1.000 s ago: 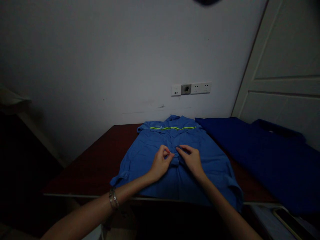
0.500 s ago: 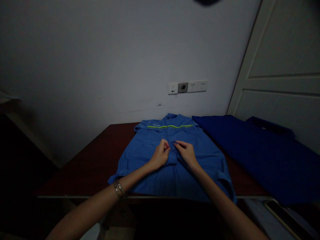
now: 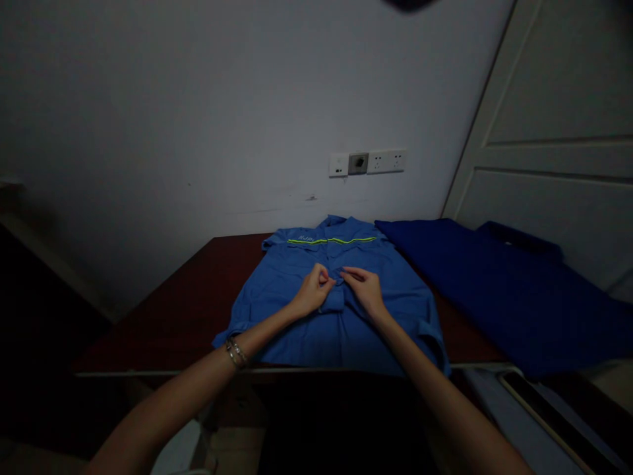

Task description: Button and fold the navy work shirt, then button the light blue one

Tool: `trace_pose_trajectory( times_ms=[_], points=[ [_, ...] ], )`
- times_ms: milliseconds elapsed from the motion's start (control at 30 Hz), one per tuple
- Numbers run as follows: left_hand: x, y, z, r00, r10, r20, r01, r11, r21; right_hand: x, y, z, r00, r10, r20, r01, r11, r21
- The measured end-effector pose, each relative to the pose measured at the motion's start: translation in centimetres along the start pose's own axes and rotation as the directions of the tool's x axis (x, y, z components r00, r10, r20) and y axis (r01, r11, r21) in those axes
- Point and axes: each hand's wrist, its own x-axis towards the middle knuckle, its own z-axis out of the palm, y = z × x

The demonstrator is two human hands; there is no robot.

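A light blue work jacket [image 3: 277, 277] lies front up on the dark red table, collar toward the wall, with a yellow-green stripe and white lettering across its chest. Both hands are at its front opening, about halfway down. Cloth at the left front edge is pinched by my left hand [image 3: 314, 290], its fingers closed. My right hand [image 3: 363, 289] pinches the facing edge just to the right, thumb and fingertips together. Between the fingertips a small bit of the placket shows; any button there is too small to make out. Silvery bracelets [image 3: 236, 353] circle my left wrist.
A darker blue garment [image 3: 475, 284] covers the right side of the table [image 3: 173, 310], hanging past its front edge. Wall sockets [image 3: 368, 163] sit above the back. A pale panelled door [image 3: 554, 158] stands at right. Below the right edge lies a dark, light-rimmed flat object [image 3: 548, 422].
The whole view has shifted slightly, so everything sits a little higher. Both hands stay pinched at the jacket's front opening, with only small finger movement.
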Motion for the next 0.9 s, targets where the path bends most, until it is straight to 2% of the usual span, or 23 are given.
trace_pose_trajectory(
  times_ms=[267, 400, 600, 900],
  points=[
    [0.5, -0.2, 0.4, 0.999, 0.045, -0.029, -0.045, 0.999, -0.004, 0.0, -0.3, 0.0, 0.999, -0.012, -0.048, 0.015, 0.998, 0.058],
    [0.4, -0.3, 0.6, 0.999, 0.028, -0.032, -0.029, 0.999, -0.031, -0.2, -0.1, -0.1, 0.998, -0.022, -0.050, 0.025, 0.998, 0.059],
    [0.1, 0.0, 0.5, 1.000, 0.027, -0.004, -0.027, 0.997, -0.078, -0.4, -0.1, -0.2, 0.999, -0.037, -0.022, 0.039, 0.998, 0.053],
    [0.2, 0.2, 0.4, 0.998, 0.068, -0.002, -0.068, 0.998, -0.019, -0.6, -0.6, -1.0, 0.994, -0.097, 0.052, 0.099, 0.994, -0.045]
  ],
)
